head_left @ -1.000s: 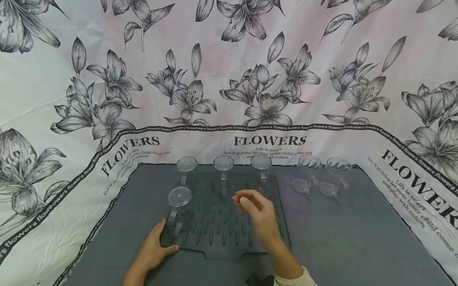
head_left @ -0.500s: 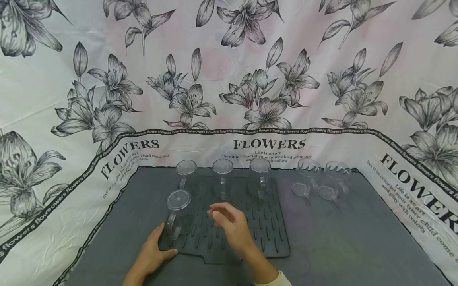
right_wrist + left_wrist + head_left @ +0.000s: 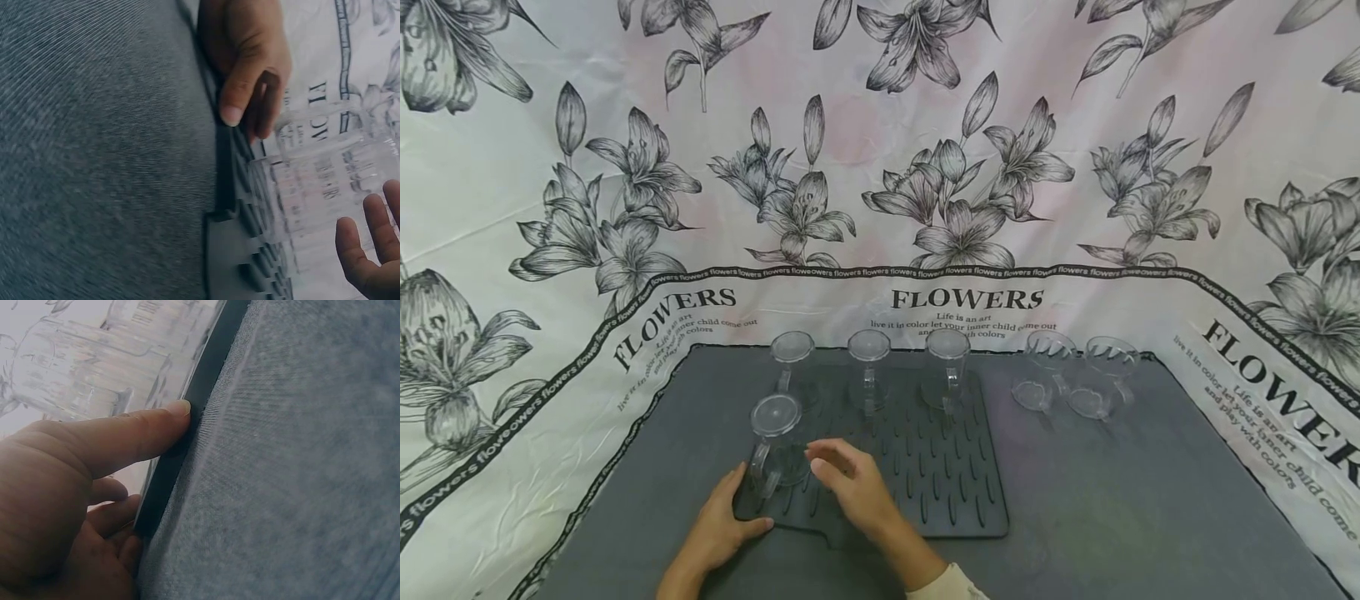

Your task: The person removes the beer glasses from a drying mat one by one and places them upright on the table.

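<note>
A dark ridged drying mat (image 3: 917, 492) lies on the grey table cover. My left hand (image 3: 718, 525) holds its near left corner, thumb on the front edge and fingers along the left side; the left wrist view shows the thumb (image 3: 137, 434) pressed on the mat's rim (image 3: 165, 487). Close by on the mat, a clear handled mug (image 3: 777, 415) stands upside down, its handle towards the left hand. My right hand (image 3: 853, 487) hovers just right of that mug, holding nothing. In the right wrist view its fingers (image 3: 378, 225) are spread beside the mug (image 3: 325, 181); contact cannot be told.
Along the mat's back edge stand three more upturned clear mugs, at left (image 3: 793, 346), middle (image 3: 869, 346) and right (image 3: 947, 346). Two upright clear mugs, one (image 3: 1036, 392) beside the other (image 3: 1093, 400), are right of the mat. A flower-printed cloth (image 3: 962, 300) hangs behind.
The right hand has moved left and nearer across the mat, from before the back right mug to beside the near left mug. My left hand stays at the mat's corner. The mugs have not moved.
</note>
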The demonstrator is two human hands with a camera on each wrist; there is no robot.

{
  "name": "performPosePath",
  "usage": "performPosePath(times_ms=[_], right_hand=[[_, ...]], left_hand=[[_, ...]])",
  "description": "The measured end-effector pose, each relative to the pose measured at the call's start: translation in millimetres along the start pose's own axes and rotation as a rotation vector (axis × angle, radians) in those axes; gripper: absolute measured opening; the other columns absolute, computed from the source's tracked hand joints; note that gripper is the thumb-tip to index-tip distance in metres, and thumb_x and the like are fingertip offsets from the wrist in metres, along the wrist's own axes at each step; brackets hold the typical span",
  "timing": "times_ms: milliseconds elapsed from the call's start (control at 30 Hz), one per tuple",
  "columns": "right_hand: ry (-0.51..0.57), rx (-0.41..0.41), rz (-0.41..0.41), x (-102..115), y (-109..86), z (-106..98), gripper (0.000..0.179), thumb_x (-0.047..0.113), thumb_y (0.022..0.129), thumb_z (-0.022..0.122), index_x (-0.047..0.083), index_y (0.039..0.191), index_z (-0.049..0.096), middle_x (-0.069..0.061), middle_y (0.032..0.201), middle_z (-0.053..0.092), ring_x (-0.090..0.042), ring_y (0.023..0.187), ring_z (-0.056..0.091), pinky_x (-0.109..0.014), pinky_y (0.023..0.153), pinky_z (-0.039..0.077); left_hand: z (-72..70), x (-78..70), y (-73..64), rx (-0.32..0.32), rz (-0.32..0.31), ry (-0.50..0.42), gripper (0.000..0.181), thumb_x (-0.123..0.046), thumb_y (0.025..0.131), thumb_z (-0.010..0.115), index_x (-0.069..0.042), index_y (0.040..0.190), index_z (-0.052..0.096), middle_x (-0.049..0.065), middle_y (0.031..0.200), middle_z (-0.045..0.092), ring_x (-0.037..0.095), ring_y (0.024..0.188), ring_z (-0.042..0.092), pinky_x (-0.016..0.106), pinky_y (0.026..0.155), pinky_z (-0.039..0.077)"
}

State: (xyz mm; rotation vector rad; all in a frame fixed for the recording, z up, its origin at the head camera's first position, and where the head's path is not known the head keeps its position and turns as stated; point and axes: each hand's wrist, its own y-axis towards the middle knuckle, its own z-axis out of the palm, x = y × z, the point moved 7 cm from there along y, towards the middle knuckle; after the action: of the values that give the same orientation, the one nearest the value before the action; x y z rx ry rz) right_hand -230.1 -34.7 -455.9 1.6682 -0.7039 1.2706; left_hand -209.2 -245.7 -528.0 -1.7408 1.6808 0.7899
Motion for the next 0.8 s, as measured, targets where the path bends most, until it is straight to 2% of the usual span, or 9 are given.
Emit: performPosePath(times_ms=[200, 333, 433, 500, 567, 667, 800], right_hand=[[-0.020, 0.026, -0.013, -9.3, 4.5, 10.9, 0.035, 0.021, 0.101, 0.051, 0.000, 0.128, 0.057, -0.015, 0.123, 0.061, -0.024, 0.117, 0.054, -0.049, 0.102, 0.038], [-0.025, 0.025, 0.005, -14.9, 5.2, 17.2, 0.036, 0.020, 0.101, 0.051, 0.000, 0.130, 0.056, -0.014, 0.124, 0.062, -0.025, 0.118, 0.054, -0.042, 0.100, 0.041], [-0.021, 0.029, 0.017, -2.4, 2.6, 20.4, 0.037, 0.019, 0.100, 0.051, -0.003, 0.130, 0.056, -0.018, 0.123, 0.061, -0.028, 0.118, 0.054, -0.034, 0.097, 0.044], [-0.008, 0.026, 0.021, -1.9, 2.5, 22.2, 0.037, 0.017, 0.100, 0.052, -0.006, 0.129, 0.056, -0.020, 0.123, 0.061, -0.030, 0.118, 0.055, -0.032, 0.095, 0.045], [-0.005, 0.019, 0.021, -3.8, 2.2, 23.4, 0.037, 0.017, 0.099, 0.053, -0.005, 0.128, 0.057, -0.019, 0.122, 0.062, -0.028, 0.117, 0.056, -0.032, 0.095, 0.045], [0.006, 0.018, 0.023, -20.3, 3.9, 26.2, 0.036, 0.020, 0.099, 0.053, -0.001, 0.128, 0.059, -0.013, 0.121, 0.064, -0.024, 0.116, 0.056, -0.033, 0.096, 0.044], [-0.013, 0.047, 0.013, -25.5, 4.4, 31.6, 0.037, 0.024, 0.099, 0.052, 0.003, 0.128, 0.060, -0.010, 0.121, 0.064, -0.020, 0.116, 0.056, -0.036, 0.096, 0.044]], left_hand=[[-2.1, -1.0, 0.2, -0.001, -0.005, -0.005, 0.105, -0.022, 0.070, 0.088, 0.011, 0.147, 0.024, 0.036, 0.147, 0.024, 0.051, 0.135, 0.022, 0.063, 0.105, 0.022], [-2.0, -2.5, 0.1, 0.002, 0.000, 0.006, 0.105, -0.023, 0.070, 0.088, 0.012, 0.146, 0.024, 0.036, 0.146, 0.026, 0.052, 0.134, 0.023, 0.063, 0.105, 0.023], [-1.2, -2.6, -0.5, 0.004, -0.006, 0.013, 0.106, -0.024, 0.070, 0.088, 0.013, 0.146, 0.025, 0.037, 0.145, 0.027, 0.052, 0.133, 0.024, 0.063, 0.104, 0.024], [-0.5, -1.4, -0.7, 0.005, -0.017, 0.015, 0.106, -0.023, 0.069, 0.088, 0.012, 0.146, 0.025, 0.037, 0.146, 0.026, 0.052, 0.134, 0.024, 0.063, 0.105, 0.024], [0.2, -1.2, -0.8, 0.007, -0.019, 0.021, 0.107, -0.026, 0.069, 0.089, 0.012, 0.146, 0.025, 0.037, 0.145, 0.026, 0.053, 0.133, 0.024, 0.064, 0.104, 0.024], [1.0, -0.8, -0.4, 0.009, -0.021, 0.019, 0.108, -0.026, 0.069, 0.088, 0.012, 0.147, 0.024, 0.037, 0.146, 0.026, 0.053, 0.133, 0.024, 0.065, 0.104, 0.024], [1.4, -1.1, -0.5, 0.003, -0.013, 0.006, 0.107, -0.023, 0.070, 0.088, 0.012, 0.147, 0.023, 0.037, 0.146, 0.025, 0.053, 0.134, 0.023, 0.064, 0.105, 0.023]])
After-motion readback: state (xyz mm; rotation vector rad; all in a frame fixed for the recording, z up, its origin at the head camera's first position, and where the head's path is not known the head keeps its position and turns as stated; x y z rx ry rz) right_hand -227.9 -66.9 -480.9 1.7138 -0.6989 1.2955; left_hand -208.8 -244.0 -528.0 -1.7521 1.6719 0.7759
